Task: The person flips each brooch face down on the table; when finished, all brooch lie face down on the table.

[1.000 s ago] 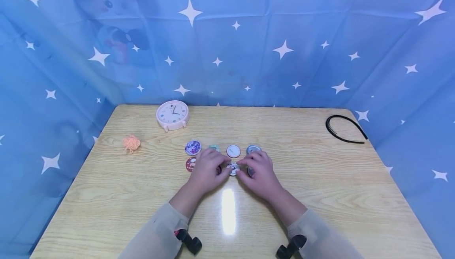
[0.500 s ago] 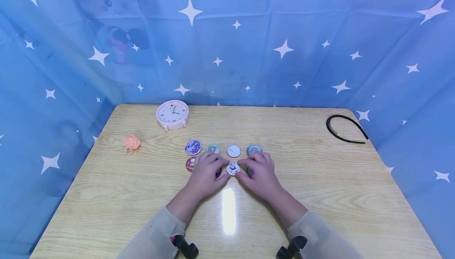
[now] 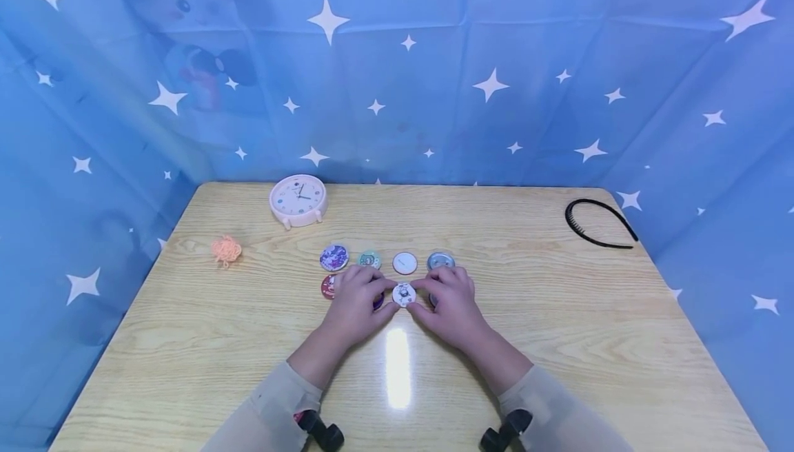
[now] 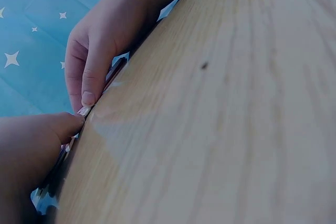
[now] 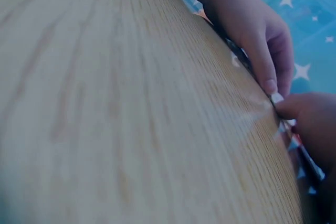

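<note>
- White round badge with a dark printed figure (image 3: pixel 404 294): near row on the pale wood-grain table (image 3: pixel 527 231), just in front of the plain white round badge (image 3: pixel 404 263).
- Left hand (image 3: pixel 356 304): thumb and index finger pinch its left edge.
- Right hand (image 3: pixel 451 304): thumb and index finger pinch its right edge.
- Neighbours: dark purple round badge (image 3: pixel 378 302) partly hidden by the left hand; grey metallic round badge (image 3: pixel 432 299) partly hidden by the right.
- Step looks like squaring the badge up in its row. Best done with light, even pressure from both sides, badge flat, tiny nudges, lining up with the plain white one behind.
- Risk: curled fingers could knock the neighbours; release both sides together, lift straight up.
</note>
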`<state>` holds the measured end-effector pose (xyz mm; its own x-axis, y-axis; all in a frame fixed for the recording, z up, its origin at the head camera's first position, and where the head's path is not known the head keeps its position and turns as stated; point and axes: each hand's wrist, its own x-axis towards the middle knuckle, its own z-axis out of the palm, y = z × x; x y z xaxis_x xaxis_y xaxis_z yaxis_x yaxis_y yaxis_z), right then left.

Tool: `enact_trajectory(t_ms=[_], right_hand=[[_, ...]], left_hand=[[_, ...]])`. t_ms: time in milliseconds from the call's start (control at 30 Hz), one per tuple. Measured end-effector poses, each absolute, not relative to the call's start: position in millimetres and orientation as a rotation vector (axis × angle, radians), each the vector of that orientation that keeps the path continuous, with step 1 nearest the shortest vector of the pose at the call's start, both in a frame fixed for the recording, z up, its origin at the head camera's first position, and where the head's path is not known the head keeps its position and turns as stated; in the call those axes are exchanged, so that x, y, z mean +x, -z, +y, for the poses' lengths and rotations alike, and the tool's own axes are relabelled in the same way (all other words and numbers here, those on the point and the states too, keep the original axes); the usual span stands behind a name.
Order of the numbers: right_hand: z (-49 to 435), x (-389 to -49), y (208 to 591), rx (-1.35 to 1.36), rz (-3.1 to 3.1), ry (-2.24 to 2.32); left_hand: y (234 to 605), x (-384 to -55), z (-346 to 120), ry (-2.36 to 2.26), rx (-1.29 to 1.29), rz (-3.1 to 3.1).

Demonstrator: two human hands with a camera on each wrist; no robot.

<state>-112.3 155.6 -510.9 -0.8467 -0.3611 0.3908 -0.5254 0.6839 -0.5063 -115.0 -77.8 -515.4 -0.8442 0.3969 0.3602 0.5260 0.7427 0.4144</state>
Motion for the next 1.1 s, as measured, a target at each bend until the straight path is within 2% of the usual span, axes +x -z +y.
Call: enact_trajectory(t_ms=[1100], right_hand=[[151.6, -114.1, 508.6, 0.741, -2.524, -1.113]], left_hand=[[514.1, -116.4, -76.0, 0.87, -0.789, -2.546]])
